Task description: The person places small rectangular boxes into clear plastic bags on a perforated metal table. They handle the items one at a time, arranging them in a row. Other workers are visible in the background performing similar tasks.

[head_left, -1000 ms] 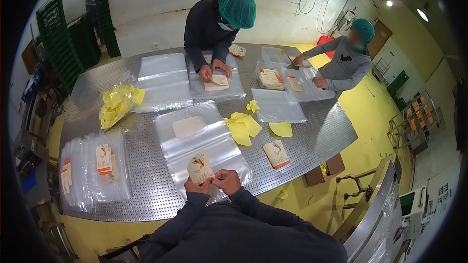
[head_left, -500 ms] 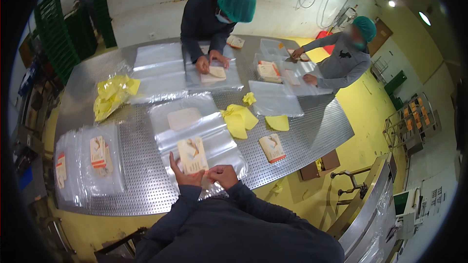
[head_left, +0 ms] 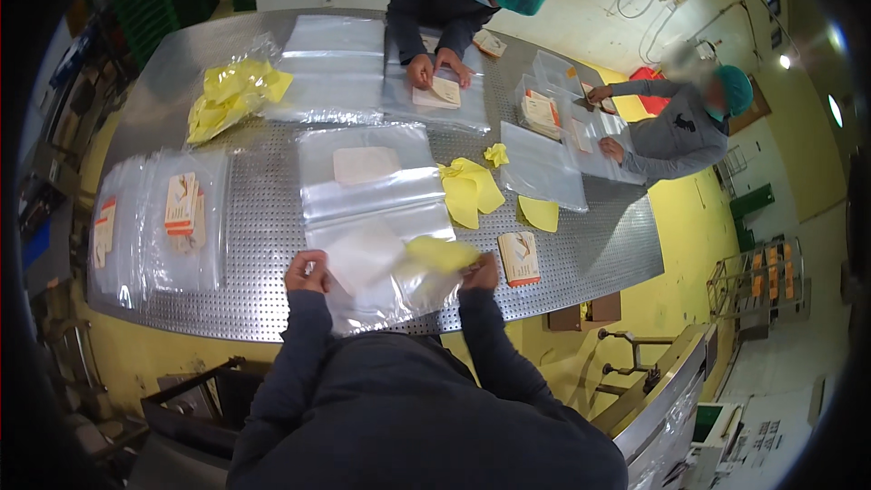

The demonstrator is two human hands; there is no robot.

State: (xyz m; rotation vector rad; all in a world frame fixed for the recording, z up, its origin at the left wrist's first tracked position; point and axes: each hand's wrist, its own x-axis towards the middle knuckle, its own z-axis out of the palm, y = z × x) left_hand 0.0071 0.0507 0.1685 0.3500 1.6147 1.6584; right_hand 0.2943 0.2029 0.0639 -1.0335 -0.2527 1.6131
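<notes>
My left hand (head_left: pixel 307 272) is closed at the left edge of a pale, label-shaped sheet (head_left: pixel 356 265), pinching it over a stack of clear plastic bags (head_left: pixel 376 308) at the table's near edge. From my right hand (head_left: pixel 481 274), closed on its end, a yellow backing sheet (head_left: pixel 440 255) stretches leftward, blurred by motion. Farther up on the same bags lies a flat pale label (head_left: pixel 366 165). Right of my right hand rests a stack of printed labels (head_left: pixel 518 259) with an orange edge.
Yellow sheets (head_left: pixel 470 195) lie right of the bags, and a crumpled yellow pile (head_left: pixel 238 95) sits far left. Bags with printed labels (head_left: pixel 181 204) cover the left side of the perforated metal table (head_left: pixel 263 245). Two co-workers (head_left: pixel 435 0) handle labels across it.
The yellow backing has come away from the label and is in my right hand, which has moved right. My left hand has moved left. The view has shifted.
</notes>
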